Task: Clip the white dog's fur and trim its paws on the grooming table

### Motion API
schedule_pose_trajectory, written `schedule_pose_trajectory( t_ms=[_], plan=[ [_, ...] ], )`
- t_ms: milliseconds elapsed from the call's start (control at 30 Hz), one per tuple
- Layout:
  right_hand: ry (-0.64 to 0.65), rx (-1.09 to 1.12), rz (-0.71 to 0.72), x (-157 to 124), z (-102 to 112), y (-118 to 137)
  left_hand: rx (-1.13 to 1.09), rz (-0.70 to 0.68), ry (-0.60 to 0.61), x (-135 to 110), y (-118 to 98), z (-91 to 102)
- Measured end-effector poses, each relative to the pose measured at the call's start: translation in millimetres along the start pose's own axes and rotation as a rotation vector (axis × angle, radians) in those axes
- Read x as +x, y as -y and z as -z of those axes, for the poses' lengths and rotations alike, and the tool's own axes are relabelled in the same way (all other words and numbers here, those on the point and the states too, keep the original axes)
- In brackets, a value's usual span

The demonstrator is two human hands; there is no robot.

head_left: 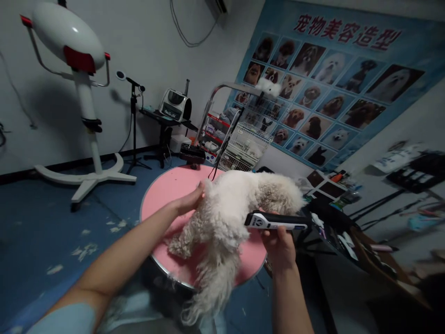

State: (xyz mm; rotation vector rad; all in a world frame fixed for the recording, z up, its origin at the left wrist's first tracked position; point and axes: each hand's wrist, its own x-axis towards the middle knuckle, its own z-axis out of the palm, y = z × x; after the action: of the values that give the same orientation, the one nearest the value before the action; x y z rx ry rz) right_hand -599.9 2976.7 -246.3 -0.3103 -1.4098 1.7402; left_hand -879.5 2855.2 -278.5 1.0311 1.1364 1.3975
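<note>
A curly off-white dog (222,208) stands on a round pink grooming table (156,195), its shaggy tail hanging toward me over the near edge. Fur along its back is short and smooth, while the legs and head end are still curly and greyish. My right hand (280,241) is closed around a black-and-silver hair clipper (276,221), whose blade end points left at the dog's hindquarters. My left hand (194,199) rests against the dog's left flank; its fingertips are partly hidden by fur, so its grip does not show.
A curved grooming arm (222,86) with a dark strap rises behind the table. At left stands a white dryer on a wheeled stand (92,139). A tool tray (342,232) lies to the right. Fur clumps (85,252) lie on the blue floor.
</note>
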Motion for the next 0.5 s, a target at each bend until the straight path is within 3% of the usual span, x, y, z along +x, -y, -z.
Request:
schedule_pose_trajectory(
  t_ms=[67,200,367,500],
  plan=[
    [-0.025,0.013,-0.039,7,8,-1,0.067,0.101,0.123,4,-26,5.2],
    [-0.043,0.037,-0.046,24,8,7,0.203,0.180,0.040,17,-55,-10.1],
    [-0.002,-0.211,-0.007,57,-14,18,0.372,0.075,-0.085,22,-52,-39.1],
    [0.080,-0.385,0.026,88,-38,20,0.415,0.051,-0.173,23,-49,-41.6]
  ],
)
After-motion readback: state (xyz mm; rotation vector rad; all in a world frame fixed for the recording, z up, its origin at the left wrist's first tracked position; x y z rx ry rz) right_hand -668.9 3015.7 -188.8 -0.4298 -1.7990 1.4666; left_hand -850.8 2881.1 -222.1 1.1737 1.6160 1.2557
